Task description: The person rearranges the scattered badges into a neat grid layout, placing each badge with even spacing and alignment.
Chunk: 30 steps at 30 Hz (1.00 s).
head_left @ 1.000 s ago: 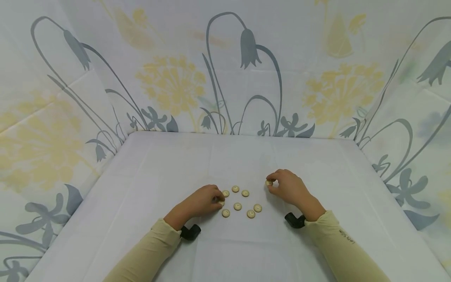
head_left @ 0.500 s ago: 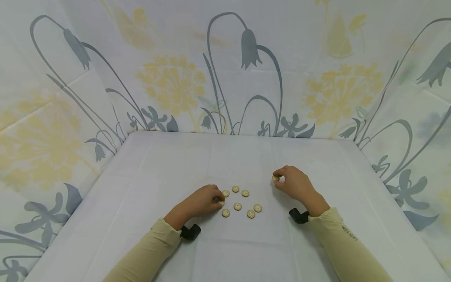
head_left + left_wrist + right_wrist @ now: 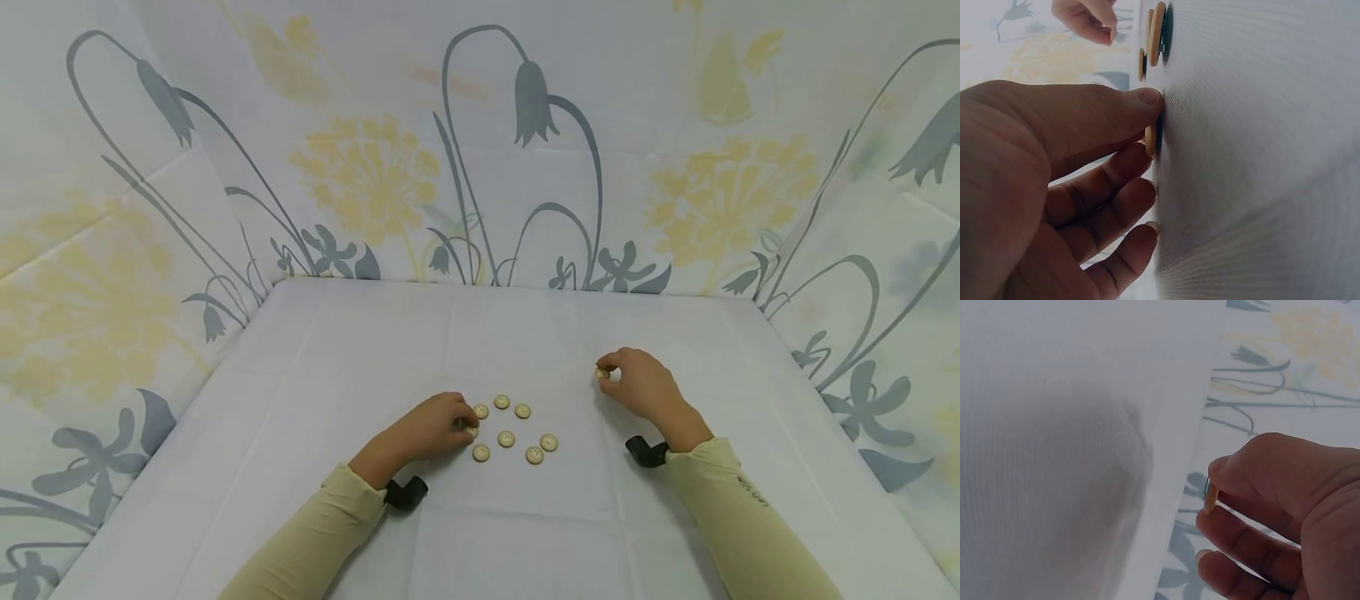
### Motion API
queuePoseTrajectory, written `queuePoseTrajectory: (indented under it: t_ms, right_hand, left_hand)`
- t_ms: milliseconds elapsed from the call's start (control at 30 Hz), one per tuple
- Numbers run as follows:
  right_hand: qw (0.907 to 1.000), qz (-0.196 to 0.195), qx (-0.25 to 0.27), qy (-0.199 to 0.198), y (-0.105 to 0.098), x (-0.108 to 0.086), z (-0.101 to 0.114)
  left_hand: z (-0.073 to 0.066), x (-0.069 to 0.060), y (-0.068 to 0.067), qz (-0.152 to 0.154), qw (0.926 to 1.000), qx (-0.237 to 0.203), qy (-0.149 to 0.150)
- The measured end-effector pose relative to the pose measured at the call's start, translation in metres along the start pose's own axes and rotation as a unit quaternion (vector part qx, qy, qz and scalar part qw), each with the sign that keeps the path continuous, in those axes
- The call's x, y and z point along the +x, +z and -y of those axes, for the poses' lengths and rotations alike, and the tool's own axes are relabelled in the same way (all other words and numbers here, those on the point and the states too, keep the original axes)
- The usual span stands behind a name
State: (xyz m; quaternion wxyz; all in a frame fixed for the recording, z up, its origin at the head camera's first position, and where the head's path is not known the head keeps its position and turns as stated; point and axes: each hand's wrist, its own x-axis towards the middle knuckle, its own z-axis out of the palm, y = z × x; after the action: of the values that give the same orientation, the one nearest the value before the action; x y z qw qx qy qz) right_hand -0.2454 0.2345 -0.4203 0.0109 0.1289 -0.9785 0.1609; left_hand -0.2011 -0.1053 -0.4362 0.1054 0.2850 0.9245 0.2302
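My left hand rests at the left side of a loose group of round beige buttons. Its thumb and fingers pinch one button that stands against the white tabletop in the left wrist view. Over to the right, my right hand holds another button between thumb and fingertips. The right wrist view has this button edge-on, raised off the cloth, with the hand's shadow beneath. Other buttons lie flat between the hands, among them one in the middle and one at the back.
A white cloth covers the table. Patterned fabric walls with grey and yellow flowers rise at the back and both sides. Dark wrist cameras sit below the left hand and the right hand.
My right hand has moved right and slightly away from me, carrying its button farther from the group. The left hand and the lying buttons have stayed in place.
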Motion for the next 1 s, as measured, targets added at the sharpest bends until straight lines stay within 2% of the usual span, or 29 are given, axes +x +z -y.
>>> queuePoseTrajectory:
  t_ms: [367,700,1000]
  right_hand:
    - [0.9996,0.012,0.000,0.027,-0.004,0.000,-0.015]
    - [0.9988,0.012,0.002,0.047,-0.007,0.003,-0.026]
    - [0.9977,0.020,-0.003,0.065,-0.009,0.003,-0.034]
  left_hand:
    - [0.000,0.000,0.001,0.001,0.9999,-0.002,-0.011]
    - [0.004,0.000,0.003,-0.009,0.9999,0.004,0.001]
    - [0.003,0.000,0.002,-0.006,0.9999,-0.002,-0.007]
